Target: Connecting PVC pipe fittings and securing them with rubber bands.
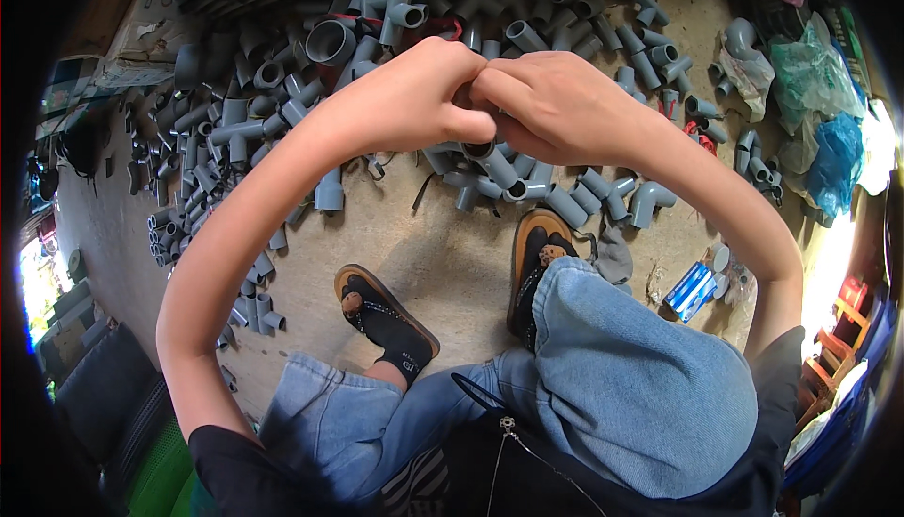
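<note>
Both arms reach forward over a heap of grey plastic pipe fittings, and the hands meet above it. My left hand is closed, its fingers curled under and its thumb pointing across toward the other hand. My right hand is closed as well, with bent fingers against the left fingertips. What lies between the fingers, if anything, is hidden by the hands. Just below the left thumb shows the dark mouth of a grey fitting; whether a hand touches it I cannot tell.
More fittings, elbows, tees and a wide ring-shaped coupling, cover the floor ahead and left. My sandalled feet stand before the heap. At right are plastic bags, a blue-and-white box and a grey cloth. A green chair stands lower left.
</note>
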